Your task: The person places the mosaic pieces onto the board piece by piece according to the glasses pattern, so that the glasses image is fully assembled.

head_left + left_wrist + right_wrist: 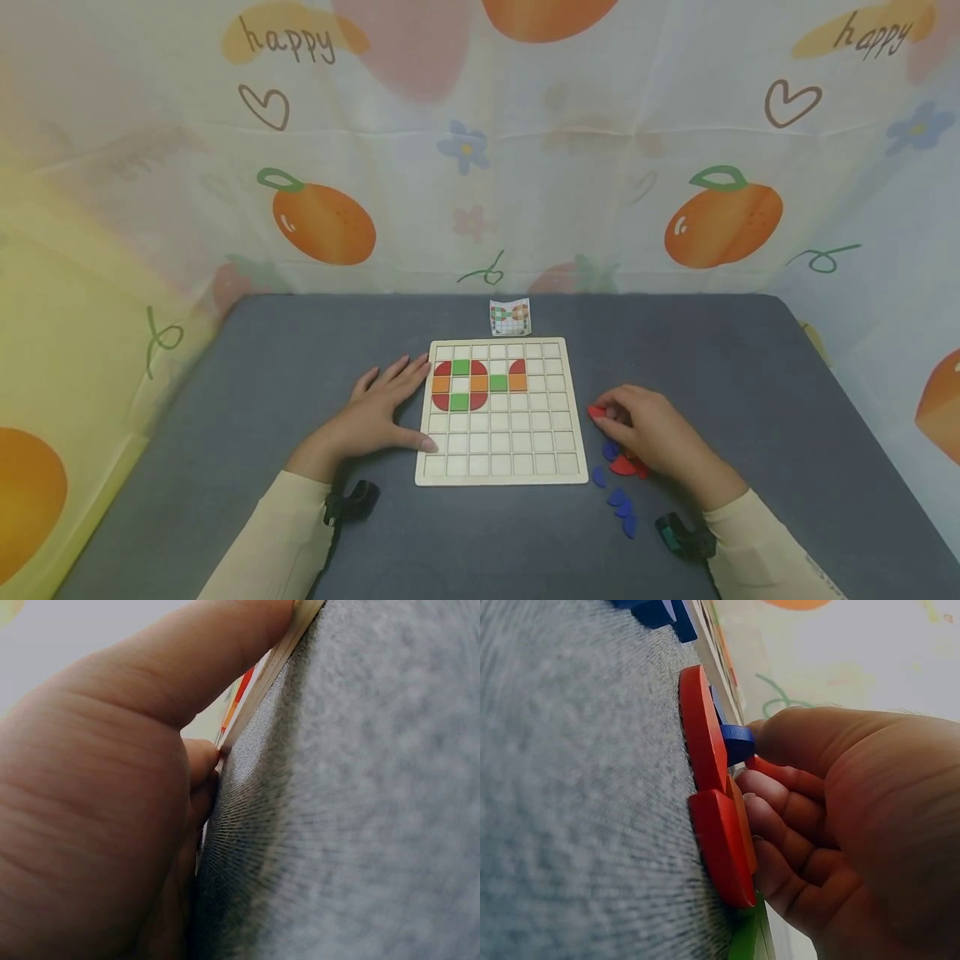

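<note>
A cream grid board lies on the table, with red quarter-round, orange square and green square tiles in its upper left cells. My left hand rests at the board's left edge, fingers spread, the thumb touching the lower rim. Just off the board's right side, my right hand pinches a red piece between thumb and fingers. Below that hand lie red pieces and blue pieces. In the right wrist view, a blue piece is near the thumb tip; the pinched piece is mostly hidden.
A small pattern card stands behind the board. The dark grey table ends at a printed cloth backdrop. An orange piece and a green piece lie beside the red ones in the right wrist view.
</note>
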The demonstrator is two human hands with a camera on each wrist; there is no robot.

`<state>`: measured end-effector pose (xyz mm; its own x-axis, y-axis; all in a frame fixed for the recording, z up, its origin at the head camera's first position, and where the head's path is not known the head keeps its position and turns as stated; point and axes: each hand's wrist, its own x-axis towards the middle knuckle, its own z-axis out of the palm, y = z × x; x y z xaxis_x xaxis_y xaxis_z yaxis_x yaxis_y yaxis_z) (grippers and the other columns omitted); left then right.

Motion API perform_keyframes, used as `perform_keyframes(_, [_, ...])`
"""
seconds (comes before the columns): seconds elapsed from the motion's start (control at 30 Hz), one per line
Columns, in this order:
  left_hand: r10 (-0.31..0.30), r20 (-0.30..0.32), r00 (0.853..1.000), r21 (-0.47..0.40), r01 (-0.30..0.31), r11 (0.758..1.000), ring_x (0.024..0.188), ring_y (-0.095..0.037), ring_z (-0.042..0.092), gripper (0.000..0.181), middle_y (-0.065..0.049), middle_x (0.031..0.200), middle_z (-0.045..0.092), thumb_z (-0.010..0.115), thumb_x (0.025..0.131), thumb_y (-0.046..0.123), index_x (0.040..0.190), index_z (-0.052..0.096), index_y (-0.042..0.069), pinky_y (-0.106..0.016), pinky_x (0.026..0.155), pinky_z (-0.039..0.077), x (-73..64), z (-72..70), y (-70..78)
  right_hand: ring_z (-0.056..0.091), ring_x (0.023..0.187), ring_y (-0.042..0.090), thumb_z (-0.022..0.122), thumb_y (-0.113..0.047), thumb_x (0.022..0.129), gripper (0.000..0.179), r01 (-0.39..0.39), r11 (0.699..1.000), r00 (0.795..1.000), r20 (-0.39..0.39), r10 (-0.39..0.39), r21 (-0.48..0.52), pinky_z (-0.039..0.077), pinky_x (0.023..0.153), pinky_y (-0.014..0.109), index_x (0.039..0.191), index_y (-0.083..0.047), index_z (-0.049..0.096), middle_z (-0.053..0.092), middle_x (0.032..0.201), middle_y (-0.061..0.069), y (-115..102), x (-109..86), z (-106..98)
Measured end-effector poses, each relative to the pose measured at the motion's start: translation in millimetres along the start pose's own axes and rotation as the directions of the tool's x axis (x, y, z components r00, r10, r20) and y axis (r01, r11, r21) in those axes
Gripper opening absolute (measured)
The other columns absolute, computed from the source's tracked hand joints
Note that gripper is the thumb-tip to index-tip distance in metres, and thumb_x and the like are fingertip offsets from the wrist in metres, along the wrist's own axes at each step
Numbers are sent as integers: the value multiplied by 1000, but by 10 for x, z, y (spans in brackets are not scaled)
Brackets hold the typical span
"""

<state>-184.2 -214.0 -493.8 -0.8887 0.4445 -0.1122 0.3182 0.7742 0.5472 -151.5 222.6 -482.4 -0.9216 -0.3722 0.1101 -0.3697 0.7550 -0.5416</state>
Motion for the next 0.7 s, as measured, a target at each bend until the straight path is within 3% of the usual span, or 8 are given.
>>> perform_keyframes(0.17, [4,-2,1000,-7,-4,1000,166,-32,5,132,0,181,18,90,75,71,175,26,15,-65,124,-5,-20,-6,-14,60,79,7,82,-13,100,12,0,999,1000,17,-1,41,55,70,33,109,-7,79,64,91,-9,-53,15,-16])
perform_keyframes(0.43, [7,-5,1000,-10,-7,1000,166,-33,5,131,-1,180,19,89,75,72,175,26,14,-66,124,-5,-29,-1,-22,60,80,6,84,-14,99,11,63,997,998,-4,-63,49,55,71,33,109,-10,79,64,92,-12,-213,56,-23])
perform_keyframes(0.7, [19,-4,1000,-14,-19,1000,166,-32,5,131,1,180,19,89,75,73,175,26,16,-66,124,-5,2,2,-25,57,80,8,82,-16,100,13,116,992,993,23,-117,58,53,71,33,111,-9,78,62,92,-12,-414,228,58])
